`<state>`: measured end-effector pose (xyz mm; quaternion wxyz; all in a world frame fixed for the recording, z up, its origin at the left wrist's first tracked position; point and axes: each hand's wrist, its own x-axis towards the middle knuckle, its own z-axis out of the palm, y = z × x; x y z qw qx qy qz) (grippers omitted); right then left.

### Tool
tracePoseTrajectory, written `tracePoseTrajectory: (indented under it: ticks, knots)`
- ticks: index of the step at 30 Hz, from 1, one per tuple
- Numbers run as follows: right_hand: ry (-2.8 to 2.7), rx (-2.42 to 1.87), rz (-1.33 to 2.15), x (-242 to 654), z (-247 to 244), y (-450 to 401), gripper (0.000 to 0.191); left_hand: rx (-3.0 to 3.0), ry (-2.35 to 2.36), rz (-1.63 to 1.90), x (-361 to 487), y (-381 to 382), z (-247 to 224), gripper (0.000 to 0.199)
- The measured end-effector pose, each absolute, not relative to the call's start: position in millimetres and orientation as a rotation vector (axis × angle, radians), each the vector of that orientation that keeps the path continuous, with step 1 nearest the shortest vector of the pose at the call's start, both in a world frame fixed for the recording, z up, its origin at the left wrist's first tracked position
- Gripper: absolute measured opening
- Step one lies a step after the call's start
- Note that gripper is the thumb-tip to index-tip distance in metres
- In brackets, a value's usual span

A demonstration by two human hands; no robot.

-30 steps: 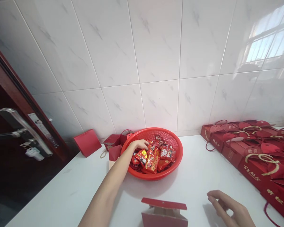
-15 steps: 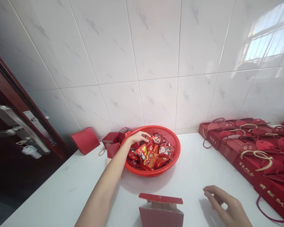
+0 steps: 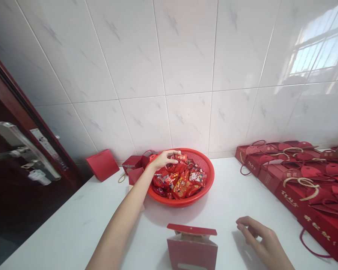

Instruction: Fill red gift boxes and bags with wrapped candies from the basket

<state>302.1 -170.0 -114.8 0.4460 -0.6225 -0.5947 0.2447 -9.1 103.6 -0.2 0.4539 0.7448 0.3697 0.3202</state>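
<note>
My left hand point(image 3: 163, 160) reaches into a round red plastic basket point(image 3: 210, 180) filled with red snack packets point(image 3: 183, 183). Its fingers are closed on one small red packet point(image 3: 182, 158) with pale lettering, at the back of the heap. My right hand point(image 3: 257, 236) is held low at the right, fingers loosely curled, thumb and index finger slightly apart with nothing between them. Between my forearms stands a dark red paper gift box point(image 3: 192, 251), its brighter red top flap raised and its inside partly hidden.
Rows of red gift boxes point(image 3: 290, 187) with cord handles line the right side of the white table point(image 3: 73, 221). A red box point(image 3: 103, 165) and smaller red boxes point(image 3: 132, 165) sit left of the basket against the tiled wall point(image 3: 188, 120). A dark door point(image 3: 5, 180) with keys stands at the left.
My left hand has lifted slightly, and a red packet now shows at its fingertips. Packets in the heap have shifted. My right hand has moved a little left; the view has tilted slightly.
</note>
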Motion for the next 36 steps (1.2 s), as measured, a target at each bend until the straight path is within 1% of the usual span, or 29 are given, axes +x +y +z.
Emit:
tracePoseTrajectory:
  ticks: [3, 5, 8, 11, 12, 14, 16, 18, 20, 22, 25, 28, 30, 32, 36]
  knots:
    - [-1.506, -1.496, 0.729, 297, -106, -164, 0.04, 1.828, 0.892, 0.853, -9, 93, 7, 0.048]
    - [-1.536, -1.426, 0.769, 290, -91, -156, 0.04, 1.823, 0.887, 0.895, -8, 86, 12, 0.051]
    - [-1.57, -1.289, 0.746, 273, -59, -133, 0.038, 1.792, 0.861, 0.963, -5, 77, 17, 0.055]
    - [-1.604, -1.141, 0.696, 247, -28, -96, 0.033, 1.73, 0.806, 1.013, -1, 69, 17, 0.055]
    - [-1.575, -1.12, 0.687, 238, -21, -82, 0.035, 1.716, 0.789, 1.021, 1, 66, 16, 0.054]
    - [-1.457, -1.101, 0.758, 220, -12, -54, 0.044, 1.717, 0.772, 1.023, 4, 62, 14, 0.052]
    - [-1.338, -1.077, 0.944, 205, -11, -31, 0.051, 1.735, 0.775, 1.034, 6, 57, 11, 0.05]
    - [-1.32, -1.02, 1.134, 196, -13, -15, 0.046, 1.745, 0.787, 1.06, 6, 54, 8, 0.05]
    - [-1.313, -0.958, 1.219, 192, -17, -7, 0.04, 1.725, 0.816, 1.085, 4, 54, 4, 0.053]
    - [-1.26, -0.92, 1.214, 191, -21, -2, 0.038, 1.681, 0.878, 1.12, 0, 54, -1, 0.054]
    - [-1.114, -0.909, 1.175, 194, -28, 3, 0.039, 1.564, 0.969, 1.214, -4, 58, -11, 0.045]
    - [-0.993, -0.874, 1.142, 195, -33, 6, 0.043, 1.462, 0.959, 1.24, -6, 60, -19, 0.04]
    - [-0.99, -0.843, 1.116, 195, -34, 5, 0.04, 1.479, 0.933, 1.243, -6, 60, -22, 0.04]
    - [-1.025, -0.835, 1.086, 195, -33, 3, 0.035, 1.513, 0.914, 1.256, -5, 58, -22, 0.045]
    - [-1.058, -0.864, 1.076, 194, -31, 1, 0.025, 1.477, 0.93, 1.228, -4, 54, -22, 0.066]
